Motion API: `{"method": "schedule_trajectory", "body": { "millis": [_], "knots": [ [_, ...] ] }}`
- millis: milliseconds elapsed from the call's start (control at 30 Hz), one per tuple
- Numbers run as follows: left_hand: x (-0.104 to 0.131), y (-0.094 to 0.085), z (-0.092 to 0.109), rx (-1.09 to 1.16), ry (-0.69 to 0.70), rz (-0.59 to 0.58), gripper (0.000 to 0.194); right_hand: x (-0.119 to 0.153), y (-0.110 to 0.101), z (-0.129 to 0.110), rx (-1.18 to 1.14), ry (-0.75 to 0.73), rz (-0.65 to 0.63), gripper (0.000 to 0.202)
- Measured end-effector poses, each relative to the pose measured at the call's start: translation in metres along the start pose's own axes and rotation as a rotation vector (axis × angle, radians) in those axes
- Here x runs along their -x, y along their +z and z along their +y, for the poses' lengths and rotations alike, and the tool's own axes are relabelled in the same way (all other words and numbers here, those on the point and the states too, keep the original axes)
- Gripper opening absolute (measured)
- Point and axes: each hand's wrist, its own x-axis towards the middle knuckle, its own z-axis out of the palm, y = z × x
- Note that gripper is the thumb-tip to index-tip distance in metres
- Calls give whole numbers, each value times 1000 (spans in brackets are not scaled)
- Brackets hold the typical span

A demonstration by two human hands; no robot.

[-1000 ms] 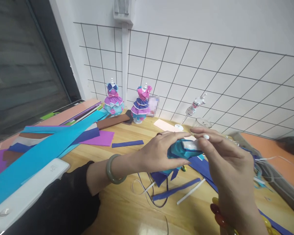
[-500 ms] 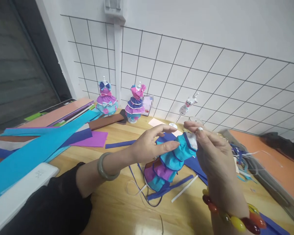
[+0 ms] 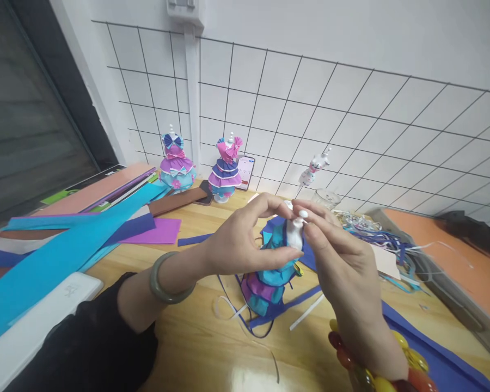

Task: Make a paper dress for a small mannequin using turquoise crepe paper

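A miniature dress form [image 3: 294,235] with a white bust stands tilted in the middle of the table. It wears a tiered turquoise and purple dress [image 3: 263,288] edged in dark blue. My left hand [image 3: 245,239] curves around the bust, its thumb across the front and its fingertips by the neck. My right hand [image 3: 343,256] pinches at the neck, just under the white top knob; anything small between those fingers is hidden. A small yellow-and-black object [image 3: 298,269] shows beside the skirt, partly behind my right hand.
Two dressed miniature forms [image 3: 176,163] [image 3: 225,171] and a lit phone [image 3: 245,173] stand by the gridded wall. An undressed form [image 3: 315,167] leans near a glass [image 3: 326,198]. Coloured sheets [image 3: 85,234] lie left, with a white device [image 3: 49,321]. Strip scraps [image 3: 404,250] lie right.
My right hand has moved left to the form's neck. The bust has turned more upright, showing its white front, and my left thumb has slid across it.
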Motion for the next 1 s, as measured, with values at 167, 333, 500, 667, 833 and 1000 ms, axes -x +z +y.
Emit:
{"method": "schedule_trajectory", "body": {
  "millis": [167,333,500,667,833,1000],
  "knots": [
    [-12,-13,-24,15,-52,175,33,-5,0,19,83,11,59,22],
    [-19,-24,-45,-30,-177,329,36,-9,4,32,428,-440,42,18],
    [-18,-19,-47,-93,-286,368,37,-7,8,31,709,-735,-33,28],
    [-17,-14,-46,-120,-361,357,39,-5,10,31,848,-853,-63,27],
    [-17,-14,-44,-120,-415,324,39,-2,10,31,866,-882,-92,24],
    [-17,-15,-45,-98,-425,296,38,-1,11,31,847,-868,-157,25]
  ]
}}
